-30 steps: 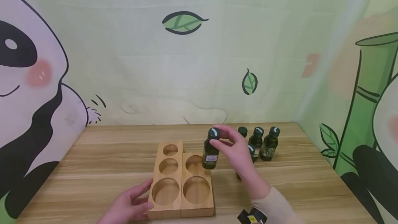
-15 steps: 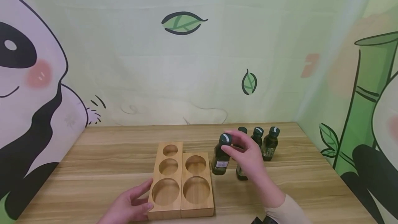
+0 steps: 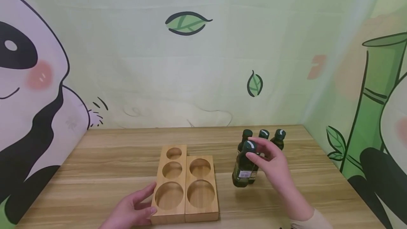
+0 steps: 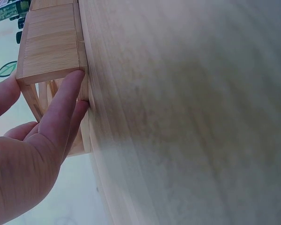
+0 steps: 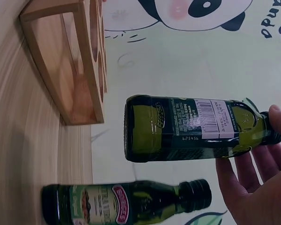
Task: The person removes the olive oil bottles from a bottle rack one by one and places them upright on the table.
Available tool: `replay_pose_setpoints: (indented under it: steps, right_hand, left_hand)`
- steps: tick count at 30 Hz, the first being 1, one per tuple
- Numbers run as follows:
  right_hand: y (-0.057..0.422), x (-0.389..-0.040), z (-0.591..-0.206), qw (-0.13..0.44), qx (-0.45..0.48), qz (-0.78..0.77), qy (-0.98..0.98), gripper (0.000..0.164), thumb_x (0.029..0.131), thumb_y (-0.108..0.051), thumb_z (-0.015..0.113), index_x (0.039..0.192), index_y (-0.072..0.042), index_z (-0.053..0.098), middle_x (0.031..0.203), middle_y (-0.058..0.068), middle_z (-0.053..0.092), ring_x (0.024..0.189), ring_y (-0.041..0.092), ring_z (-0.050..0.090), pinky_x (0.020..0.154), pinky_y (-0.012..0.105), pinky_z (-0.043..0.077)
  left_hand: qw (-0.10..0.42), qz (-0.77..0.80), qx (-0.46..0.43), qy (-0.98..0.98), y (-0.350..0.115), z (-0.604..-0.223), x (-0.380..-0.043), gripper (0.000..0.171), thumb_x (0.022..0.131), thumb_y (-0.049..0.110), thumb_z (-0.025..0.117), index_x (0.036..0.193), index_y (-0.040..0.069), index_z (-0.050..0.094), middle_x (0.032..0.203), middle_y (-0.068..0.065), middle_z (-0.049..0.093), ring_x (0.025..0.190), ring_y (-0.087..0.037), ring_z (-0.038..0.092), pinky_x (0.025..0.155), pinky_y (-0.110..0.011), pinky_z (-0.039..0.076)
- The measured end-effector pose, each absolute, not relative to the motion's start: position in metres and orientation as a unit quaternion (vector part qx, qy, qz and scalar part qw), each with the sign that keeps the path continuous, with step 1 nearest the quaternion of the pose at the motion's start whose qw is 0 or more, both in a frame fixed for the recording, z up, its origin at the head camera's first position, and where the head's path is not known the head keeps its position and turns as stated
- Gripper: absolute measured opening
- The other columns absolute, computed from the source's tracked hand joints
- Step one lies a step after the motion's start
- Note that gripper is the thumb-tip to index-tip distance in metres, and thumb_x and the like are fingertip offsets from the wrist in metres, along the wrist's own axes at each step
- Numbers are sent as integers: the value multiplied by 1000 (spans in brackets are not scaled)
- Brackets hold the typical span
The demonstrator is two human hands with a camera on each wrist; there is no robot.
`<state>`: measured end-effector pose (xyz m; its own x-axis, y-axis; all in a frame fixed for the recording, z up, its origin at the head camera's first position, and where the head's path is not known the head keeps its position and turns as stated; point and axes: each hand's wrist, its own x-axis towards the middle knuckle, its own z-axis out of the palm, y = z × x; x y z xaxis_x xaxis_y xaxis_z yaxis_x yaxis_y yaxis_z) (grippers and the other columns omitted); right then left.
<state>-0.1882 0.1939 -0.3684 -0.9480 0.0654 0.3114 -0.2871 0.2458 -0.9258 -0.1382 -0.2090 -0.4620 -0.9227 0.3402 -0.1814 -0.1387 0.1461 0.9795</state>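
Observation:
My right hand (image 3: 274, 162) pinches a small dark green olive oil bottle (image 3: 243, 169) by its black cap. This bottle is slightly tilted, and the right wrist view shows its barcode label (image 5: 214, 119). Just behind it stands another olive oil bottle (image 5: 145, 202), partly hidden in the head view. To the left is a pale wooden holder (image 3: 201, 217), two blocks side by side with round holes of different sizes. My left hand (image 3: 131, 207) holds its near left corner, thumb and fingers against the wood (image 4: 51, 42).
At the back right, several more dark green bottles (image 3: 278, 140) stand on the wood-grain table (image 3: 121, 165), partly covered by the held bottle and right hand. A cloth backdrop (image 3: 203, 80) printed with pandas, leaves and bamboo rises behind the table.
From beside the wooden holder, my right hand has carried the bottle rightward and toward me, in front of the other bottles. The left hand and the holder stay in place.

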Motion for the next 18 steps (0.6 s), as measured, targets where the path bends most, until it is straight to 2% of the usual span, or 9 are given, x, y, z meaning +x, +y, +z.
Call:
replay_pose_setpoints:
  steps: [8, 18]
  right_hand:
    - [215, -183, -369, 166, 71, 588, -788, 41, 87, -11, 77, 126, -6, 65, 97, -3, 66, 91, 12, 60, 74, 23, 52]
    - [237, -179, -369, 172, 64, 580, -794, 42, 89, -8, 75, 129, -5, 63, 96, -9, 66, 92, 8, 60, 78, 21, 52]
  left_hand:
    - [187, 651, 74, 732, -210, -464, -138, 81, 91, 16, 74, 154, -1, 26, 155, -32, 19, 114, -32, 59, 78, -47, 59]
    - [190, 647, 69, 735, -209, -461, -139, 84, 90, 21, 76, 154, 1, 27, 155, -32, 19, 115, -32, 58, 79, -46, 59]
